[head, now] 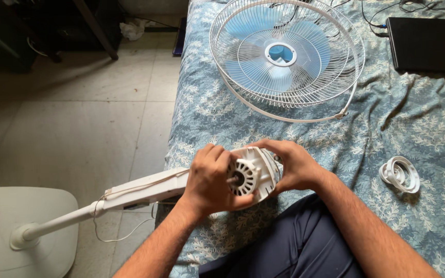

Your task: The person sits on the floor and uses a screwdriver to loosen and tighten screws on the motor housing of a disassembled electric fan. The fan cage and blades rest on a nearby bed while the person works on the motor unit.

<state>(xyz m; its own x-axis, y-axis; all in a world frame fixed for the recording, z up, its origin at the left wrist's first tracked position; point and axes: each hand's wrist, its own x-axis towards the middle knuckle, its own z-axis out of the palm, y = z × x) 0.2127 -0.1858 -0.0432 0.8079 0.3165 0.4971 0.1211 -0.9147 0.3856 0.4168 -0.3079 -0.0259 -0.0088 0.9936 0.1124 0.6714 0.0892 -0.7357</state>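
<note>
Both hands close around a white plastic fan motor housing (253,175), a rounded, ribbed drum with slotted vents and a dark hole at the centre of its face. It sits over the edge of the bed (428,149), just above the person's lap in dark blue trousers (289,242). The left hand (209,177) wraps the near side of the housing, fingers (217,154) curled tight over its top rim and thumb pressed under the vented face. The right hand (294,164) cups the far side, fingers bent snugly against the smooth shell.

The housing tops a long white neck (148,188) that slopes down and left into a slim round pole (60,221), which meets a flat, pale, rounded-square base (6,231) on the tiled floor (88,118). A thin white cord (124,234) loops loosely beneath the neck.

The bed wears a wrinkled blue cloth printed with pale leafy sprigs. On it, well apart from the hands, lies a round white wire fan guard (305,77), fine spokes radiating from a blue hub, with translucent blue blades (243,25) showing through. To the right rests a small white plastic ring nut (400,174), and at the far corner a flat matte-black laptop (428,44) with dark cables (382,13) beside it.
</note>
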